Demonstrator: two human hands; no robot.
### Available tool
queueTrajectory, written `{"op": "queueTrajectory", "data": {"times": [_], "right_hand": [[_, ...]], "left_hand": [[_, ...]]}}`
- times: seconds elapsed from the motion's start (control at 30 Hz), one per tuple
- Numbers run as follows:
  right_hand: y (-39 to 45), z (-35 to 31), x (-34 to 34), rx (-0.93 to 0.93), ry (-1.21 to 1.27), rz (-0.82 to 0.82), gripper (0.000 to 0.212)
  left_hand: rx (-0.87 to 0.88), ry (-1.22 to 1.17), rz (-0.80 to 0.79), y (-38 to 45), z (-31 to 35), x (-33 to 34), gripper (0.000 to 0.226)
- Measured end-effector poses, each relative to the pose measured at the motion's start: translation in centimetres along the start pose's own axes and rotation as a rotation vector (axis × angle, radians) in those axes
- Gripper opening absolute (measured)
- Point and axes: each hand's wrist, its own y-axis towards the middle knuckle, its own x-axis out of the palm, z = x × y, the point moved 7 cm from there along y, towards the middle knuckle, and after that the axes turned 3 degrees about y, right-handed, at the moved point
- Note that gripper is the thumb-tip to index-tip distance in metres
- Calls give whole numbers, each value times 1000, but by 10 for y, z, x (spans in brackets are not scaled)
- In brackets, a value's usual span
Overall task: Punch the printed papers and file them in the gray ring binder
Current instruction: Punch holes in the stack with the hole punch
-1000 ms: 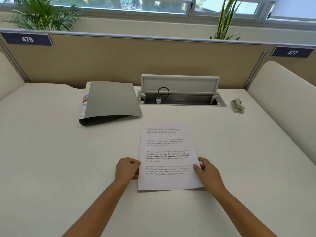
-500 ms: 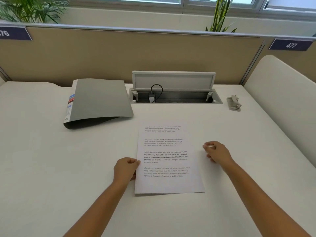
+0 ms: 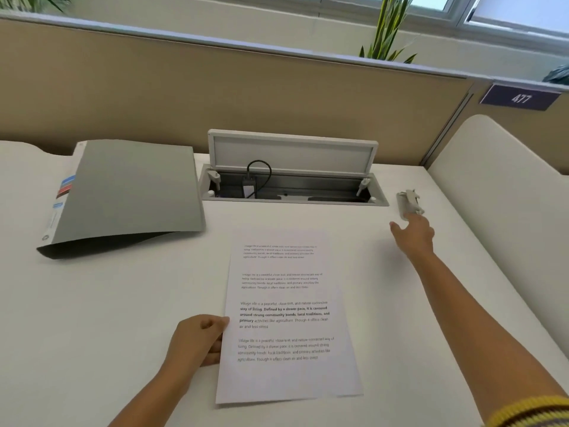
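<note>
The printed papers (image 3: pixel 289 318) lie flat in a neat stack on the white desk in front of me. My left hand (image 3: pixel 198 340) rests with curled fingers against the stack's left edge, near its lower part. The gray ring binder (image 3: pixel 129 192) lies closed at the back left, its labelled spine facing left. A small white hole punch (image 3: pixel 409 201) sits at the back right. My right hand (image 3: pixel 414 234) stretches out toward it with fingers extended, the fingertips just at the punch's near end; it holds nothing.
An open cable tray (image 3: pixel 292 189) with a raised lid and a black cable sits in the desk behind the papers. A beige partition (image 3: pixel 246 97) closes the back, and a white rounded side panel (image 3: pixel 498 186) stands on the right.
My right hand left the papers' right edge and reached forward and right to the hole punch. The left hand stayed at the left edge. The view shifted slightly.
</note>
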Motion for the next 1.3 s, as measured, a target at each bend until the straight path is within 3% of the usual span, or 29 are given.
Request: {"op": "queueTrajectory", "data": {"times": [0.23,0.57,0.73,0.9,1.07,1.3], "right_hand": [[57,9,19,-97,-362,-19,54],[54,25,9,28,-249,0,68],[20,29,-7,-2,-166,-9,61],[-41,21,-17,-145,-127,-86,61],[-124,7,-15,-319,-118,-153,79],[-194,-16,-19,-417,3,14,46]], "left_hand": [[-49,-14,-11,13,0,7,17],[-31,-12,10,7,6,8,17],[6,-7,16,3,9,8,17],[27,-3,29,2,6,6,16],[20,-8,21,-12,-2,13,24],[23,-38,-6,-39,-19,7,19]]}}
